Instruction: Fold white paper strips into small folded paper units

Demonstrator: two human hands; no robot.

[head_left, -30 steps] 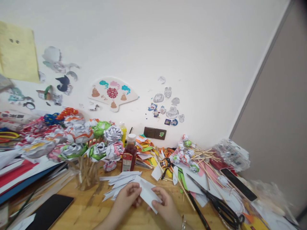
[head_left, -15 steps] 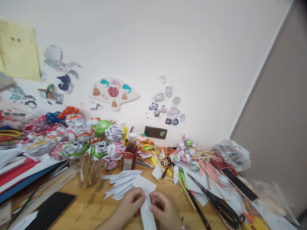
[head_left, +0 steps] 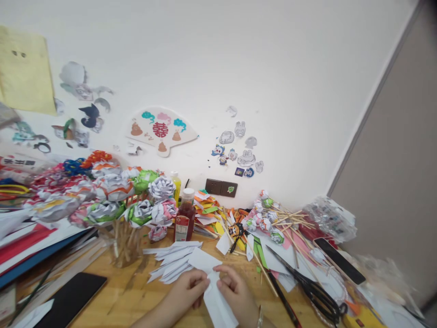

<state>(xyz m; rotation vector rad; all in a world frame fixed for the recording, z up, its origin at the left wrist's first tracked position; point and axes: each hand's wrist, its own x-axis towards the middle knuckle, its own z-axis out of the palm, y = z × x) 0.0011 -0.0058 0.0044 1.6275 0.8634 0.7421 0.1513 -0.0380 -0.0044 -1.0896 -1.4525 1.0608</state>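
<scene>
Between my hands is a white paper strip (head_left: 218, 303), its lower end hanging toward the table's near edge. My left hand (head_left: 191, 288) pinches its left side between thumb and fingers. On the right edge, my right hand (head_left: 235, 289) grips the strip with the thumb, the index finger reaching over the top. Just beyond the hands lies another white paper piece (head_left: 204, 259), partly overlapped by the held strip. A fanned pile of folded white paper strips (head_left: 170, 262) rests to the left of it.
Paper flowers on sticks (head_left: 119, 212) stand in a clear container at left. A red-brown bottle (head_left: 185, 216) stands behind the paper pile. Black scissors (head_left: 314, 291), wooden sticks and a phone (head_left: 339, 260) lie at right. A black tablet-like slab (head_left: 73, 298) lies front left.
The strip's lower end has swung right and shows more of its width. My right index finger has stretched upward over the paper. My left hand has barely moved.
</scene>
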